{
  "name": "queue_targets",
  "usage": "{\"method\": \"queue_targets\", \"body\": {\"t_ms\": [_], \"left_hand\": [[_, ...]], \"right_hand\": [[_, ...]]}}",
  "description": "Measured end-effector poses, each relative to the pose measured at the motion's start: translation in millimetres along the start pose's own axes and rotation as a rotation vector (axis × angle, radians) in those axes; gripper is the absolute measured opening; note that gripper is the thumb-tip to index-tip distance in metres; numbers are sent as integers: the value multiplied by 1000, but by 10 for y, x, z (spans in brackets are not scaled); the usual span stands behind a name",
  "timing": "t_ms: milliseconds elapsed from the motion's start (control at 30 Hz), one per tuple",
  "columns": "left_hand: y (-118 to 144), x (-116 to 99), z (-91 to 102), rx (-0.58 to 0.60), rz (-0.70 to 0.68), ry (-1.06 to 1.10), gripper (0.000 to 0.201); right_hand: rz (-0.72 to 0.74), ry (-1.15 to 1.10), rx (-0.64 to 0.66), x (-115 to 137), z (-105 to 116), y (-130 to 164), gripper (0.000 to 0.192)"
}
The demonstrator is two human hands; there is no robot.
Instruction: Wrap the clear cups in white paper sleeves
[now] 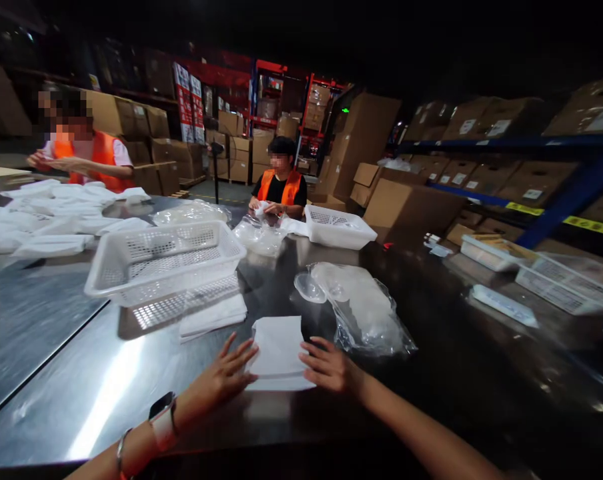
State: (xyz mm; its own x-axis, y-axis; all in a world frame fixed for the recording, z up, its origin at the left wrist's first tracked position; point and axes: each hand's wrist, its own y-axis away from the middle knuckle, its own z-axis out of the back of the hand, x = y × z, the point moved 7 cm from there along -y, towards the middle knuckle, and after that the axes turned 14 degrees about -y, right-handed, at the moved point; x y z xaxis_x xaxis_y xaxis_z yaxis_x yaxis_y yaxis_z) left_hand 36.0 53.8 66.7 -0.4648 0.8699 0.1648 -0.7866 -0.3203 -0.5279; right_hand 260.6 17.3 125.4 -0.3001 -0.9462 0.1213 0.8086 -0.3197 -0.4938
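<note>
A white paper-like bag or folded sheet [277,353] lies flat on the dark metal table in front of me; which of the two I cannot tell. My left hand [227,371] rests at its left edge, fingers spread. At the right edge, my right hand [329,365] touches it with fingers stretched out. Just behind to the left is a stack of similar white sheets [216,315], partly beside a white perforated basket [166,260]. A clear plastic bag of whitish, rounded pieces [359,303] lies to the right, with one clear shallow plastic piece [310,287] next to it.
White packets [56,217] are heaped at the far left. Across the table sit a co-worker [281,183] in an orange vest and another white basket [339,227]. A second co-worker [94,153] is at the left. Trays [566,283] and a white packet [504,305] lie right.
</note>
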Motion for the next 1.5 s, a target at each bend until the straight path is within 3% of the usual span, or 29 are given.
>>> {"method": "queue_targets", "body": {"t_ms": [200, 400, 467, 567, 667, 767, 867, 1033, 1233, 1333, 1433, 1500], "left_hand": [[-97, 287, 389, -28, 336, 366, 27], [-336, 612, 606, -75, 691, 625, 20], [-390, 718, 649, -93, 729, 635, 18], [-359, 815, 677, -142, 746, 598, 14], [-271, 655, 633, -123, 555, 476, 20], [-147, 245, 539, -95, 216, 310, 25], [-12, -83, 461, -153, 70, 124, 20], [102, -307, 348, -205, 114, 78, 18], [430, -369, 139, -217, 295, 200, 25], [606, -418, -27, -210, 375, 249, 19], [727, -428, -56, -316, 480, 321, 11], [757, -414, -7, -407, 580, 396, 19]], "right_hand": [[-259, -123, -166, 18, 290, -208, 25], [-615, -409, -274, -365, 338, -407, 43], [-635, -454, -338, -474, 338, -451, 46], [-552, -458, -420, -534, 288, -459, 47], [-469, -408, -441, -516, 113, -329, 45], [-360, -286, -406, -404, -123, -120, 38], [-264, -225, -369, -241, -309, 90, 33], [-165, -187, -349, 64, -378, 264, 32], [-167, -315, -358, 372, -442, 149, 29], [-212, -356, -389, 480, -478, 64, 31], [-327, -315, -488, 520, -478, 30, 37], [-485, -229, -593, 497, -482, 53, 43]]}}
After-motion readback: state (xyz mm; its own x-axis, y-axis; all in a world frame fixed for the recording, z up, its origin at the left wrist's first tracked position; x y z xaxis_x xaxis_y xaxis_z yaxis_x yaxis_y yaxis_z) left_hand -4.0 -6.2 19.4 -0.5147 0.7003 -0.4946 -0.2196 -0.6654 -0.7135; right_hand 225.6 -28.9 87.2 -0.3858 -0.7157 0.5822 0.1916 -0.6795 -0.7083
